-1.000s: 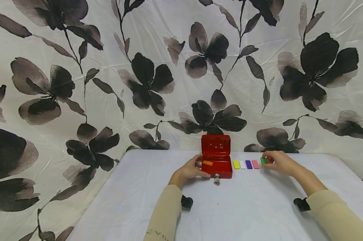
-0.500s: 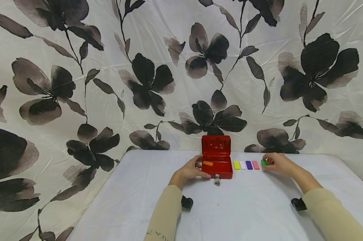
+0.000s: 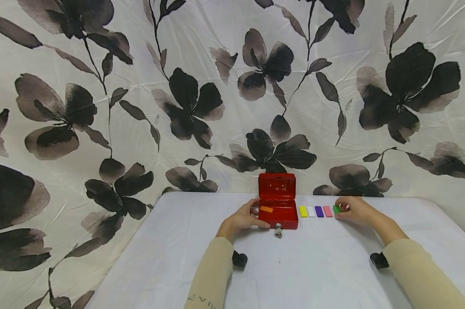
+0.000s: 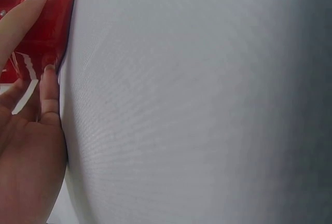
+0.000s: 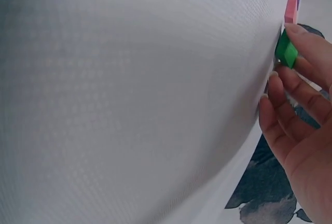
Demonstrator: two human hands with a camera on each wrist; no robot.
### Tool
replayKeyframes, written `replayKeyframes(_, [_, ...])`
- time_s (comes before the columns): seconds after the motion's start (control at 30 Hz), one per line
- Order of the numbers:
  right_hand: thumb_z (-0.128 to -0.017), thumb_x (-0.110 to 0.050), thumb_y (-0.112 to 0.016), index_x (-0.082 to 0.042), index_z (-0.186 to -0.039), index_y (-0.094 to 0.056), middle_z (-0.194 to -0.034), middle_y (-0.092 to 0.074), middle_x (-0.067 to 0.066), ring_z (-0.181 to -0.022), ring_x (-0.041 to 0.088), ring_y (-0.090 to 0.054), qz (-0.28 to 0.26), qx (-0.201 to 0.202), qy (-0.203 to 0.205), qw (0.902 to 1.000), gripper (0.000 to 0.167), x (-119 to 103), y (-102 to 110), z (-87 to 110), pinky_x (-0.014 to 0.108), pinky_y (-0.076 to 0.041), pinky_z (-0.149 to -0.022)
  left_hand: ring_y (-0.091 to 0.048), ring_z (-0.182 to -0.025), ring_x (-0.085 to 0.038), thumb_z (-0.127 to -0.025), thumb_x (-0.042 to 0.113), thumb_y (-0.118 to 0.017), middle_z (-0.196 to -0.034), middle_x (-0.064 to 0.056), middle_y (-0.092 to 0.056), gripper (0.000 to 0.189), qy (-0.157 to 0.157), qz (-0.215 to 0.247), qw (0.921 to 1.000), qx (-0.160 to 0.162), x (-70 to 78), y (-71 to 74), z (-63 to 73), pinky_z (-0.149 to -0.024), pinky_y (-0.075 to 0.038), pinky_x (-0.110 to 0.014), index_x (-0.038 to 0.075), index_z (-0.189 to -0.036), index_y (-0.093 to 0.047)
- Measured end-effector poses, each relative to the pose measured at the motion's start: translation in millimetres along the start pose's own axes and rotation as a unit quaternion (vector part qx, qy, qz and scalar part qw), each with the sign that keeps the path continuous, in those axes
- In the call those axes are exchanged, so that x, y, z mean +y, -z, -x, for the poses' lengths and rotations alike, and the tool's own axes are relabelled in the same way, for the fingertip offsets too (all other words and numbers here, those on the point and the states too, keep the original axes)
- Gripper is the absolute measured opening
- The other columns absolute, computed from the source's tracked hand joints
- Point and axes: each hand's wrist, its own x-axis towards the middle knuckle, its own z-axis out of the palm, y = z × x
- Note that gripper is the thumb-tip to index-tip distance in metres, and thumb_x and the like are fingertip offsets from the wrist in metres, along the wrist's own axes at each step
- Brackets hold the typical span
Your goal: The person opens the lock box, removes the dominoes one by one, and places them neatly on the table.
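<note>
A small red cash box [image 3: 290, 216] stands with its lid raised, an orange block [image 3: 266, 209] inside at the left and keys [image 3: 278, 232] hanging at its front lock. My left hand [image 3: 244, 216] holds the box's left side, thumb at the front corner. In the left wrist view the fingertips [image 4: 49, 79] touch the red wall. My right hand [image 3: 357, 210] pinches a green block [image 5: 286, 50] between thumb and fingers, down at the table, just right of the pink block [image 3: 327, 211].
Between box and right hand, a yellow block [image 3: 303, 211], a white block [image 3: 311, 211] and a purple block [image 3: 319, 211] lie in a row with the pink one. A white cloth covers the table [image 3: 294, 270]. Behind it hangs a flower-patterned curtain [image 3: 217, 107].
My right hand has shifted slightly with the green block, ending a little closer to the pink block than half a second ago; its forearm has swung left. The left hand and box stay put.
</note>
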Motion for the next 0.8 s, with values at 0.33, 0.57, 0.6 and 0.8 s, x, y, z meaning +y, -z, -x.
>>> replayKeyframes(0.33, [-0.085, -0.01, -0.081, 0.006, -0.106, -0.067, -0.081, -0.055, 0.003, -0.078, 0.016, -0.049, 0.0, -0.001, 0.006, 1.0, 0.03, 1.9, -2.7, -1.3, 0.034, -0.043, -0.07, -0.053, -0.117, -0.023, -0.073, 0.023, -0.094, -0.139, -0.001, -0.057, 0.097, -0.001, 0.004, 1.0, -0.004, -1.8, 0.3, -1.5, -0.105, -0.051, -0.047, 0.023, -0.154, -0.042])
replayKeyframes(0.57, [-0.086, -0.008, -0.078, 0.008, -0.107, -0.066, -0.081, -0.053, 0.004, -0.077, 0.018, -0.048, 0.004, -0.007, 0.008, 0.9999, 0.029, -0.7, -2.7, -0.6, 0.035, -0.041, -0.07, -0.053, -0.117, -0.023, -0.072, 0.023, -0.094, -0.137, -0.001, -0.057, 0.097, -0.001, 0.003, 1.0, -0.004, -1.8, 0.3, -1.2, -0.106, -0.05, -0.047, 0.023, -0.154, -0.042])
replayKeyframes(0.6, [-0.086, -0.008, -0.078, 0.008, -0.107, -0.066, -0.081, -0.053, 0.004, -0.077, 0.018, -0.048, 0.006, -0.009, 0.004, 0.9999, 0.029, -1.5, -2.4, -0.5, 0.035, -0.041, -0.07, -0.053, -0.117, -0.023, -0.072, 0.023, -0.094, -0.137, -0.001, -0.057, 0.097, 0.0, 0.001, 1.0, -0.003, -1.7, 0.1, -1.2, -0.106, -0.05, -0.048, 0.023, -0.154, -0.042])
replayKeyframes(0.8, [-0.089, -0.011, -0.077, 0.007, -0.111, -0.066, -0.081, -0.051, 0.002, -0.079, 0.018, -0.048, 0.013, -0.023, -0.015, 0.9995, 0.03, -4.5, -1.3, -1.0, 0.037, -0.04, -0.071, -0.053, -0.116, -0.023, -0.072, 0.024, -0.094, -0.135, 0.0, -0.058, 0.097, 0.002, -0.006, 1.0, 0.001, -1.9, -0.1, -2.0, -0.106, -0.049, -0.048, 0.024, -0.154, -0.042])
